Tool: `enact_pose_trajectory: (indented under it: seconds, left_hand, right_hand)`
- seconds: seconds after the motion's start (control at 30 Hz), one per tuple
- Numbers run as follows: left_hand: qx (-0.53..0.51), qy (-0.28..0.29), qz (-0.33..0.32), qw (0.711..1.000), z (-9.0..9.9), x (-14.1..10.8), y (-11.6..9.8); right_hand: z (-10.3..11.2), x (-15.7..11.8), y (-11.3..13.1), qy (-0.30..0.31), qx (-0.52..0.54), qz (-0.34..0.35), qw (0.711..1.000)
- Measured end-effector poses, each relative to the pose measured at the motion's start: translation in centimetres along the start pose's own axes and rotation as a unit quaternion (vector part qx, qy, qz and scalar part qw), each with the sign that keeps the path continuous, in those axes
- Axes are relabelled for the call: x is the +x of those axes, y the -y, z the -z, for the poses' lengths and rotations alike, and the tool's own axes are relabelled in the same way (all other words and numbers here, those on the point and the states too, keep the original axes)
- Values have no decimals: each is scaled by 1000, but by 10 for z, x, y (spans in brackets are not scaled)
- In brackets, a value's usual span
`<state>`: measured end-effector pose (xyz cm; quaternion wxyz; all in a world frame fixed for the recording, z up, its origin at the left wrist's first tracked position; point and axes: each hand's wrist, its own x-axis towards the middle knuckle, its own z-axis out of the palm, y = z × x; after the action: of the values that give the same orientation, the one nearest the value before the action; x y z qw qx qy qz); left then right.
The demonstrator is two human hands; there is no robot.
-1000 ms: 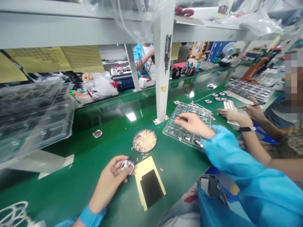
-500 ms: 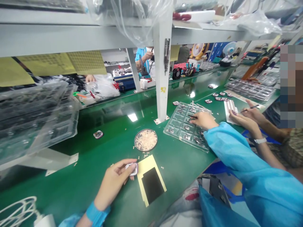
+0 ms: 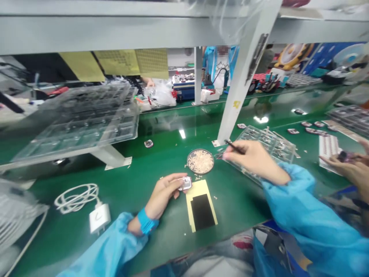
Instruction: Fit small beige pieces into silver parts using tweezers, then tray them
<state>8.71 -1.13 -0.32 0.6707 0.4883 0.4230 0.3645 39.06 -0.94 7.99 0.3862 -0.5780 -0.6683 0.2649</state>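
In my left hand point(image 3: 165, 192) is a small rounded-square device case point(image 3: 185, 183), pinched between thumb and fingers above the green bench. It looks like a watch case, pale on the upper face with a purplish rim. My right hand point(image 3: 252, 159) grips dark tweezers point(image 3: 235, 147) in front of the clear compartment tray point(image 3: 253, 134). Something small and silvery shows below the tweezers, too blurred to name. Between my hands stands a round dish point(image 3: 201, 161) full of tiny beige pieces. A yellow sheet with a black patch point(image 3: 203, 211) lies just right of the device case.
A white charger point(image 3: 99, 218) with coiled cable lies at left, below stacked clear trays point(image 3: 115, 119). A white shelf post point(image 3: 239, 88) rises behind the dish. At right, a co-worker's hands point(image 3: 350, 163) hold a small part by a white sheet. Several similar cases lie on the bench.
My right hand has come away from the tray's compartments, leftward toward the dish, with the tweezers. My left hand still holds the device case. The view has turned left.
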Motion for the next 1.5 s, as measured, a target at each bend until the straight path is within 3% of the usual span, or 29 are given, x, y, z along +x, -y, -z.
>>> enact_pose_trajectory:
  seconds: [0.07, 0.17, 0.33, 0.57, 1.07, 1.33, 1.5]
  left_hand:
    - [6, -8, -1, 1000, 1, 0, 1]
    - [10, -20, -7, 1000, 1, 1, 2]
    - [32, -27, -54, 998, 1, 1, 7]
    - [175, -54, -98, 978, 0, -3, 14]
    - [246, -100, -110, 958, 0, -7, 14]
    - [363, -123, -172, 908, -5, -12, 2]
    - [344, -129, -129, 921, -3, -12, 5]
  right_hand:
    - [-38, 1, 18, 77, 79, 17, 994]
    - [-85, 1, 20, 151, 183, 16, 971]
    - [-122, -12, -6, 179, 252, -70, 948]
    - [-132, -21, -16, 166, 248, -89, 950]
    - [-137, -20, -10, 147, 337, -133, 921]
    - [-139, -21, -9, 138, 350, -123, 918]
    - [-140, -23, -10, 120, 350, -131, 920]
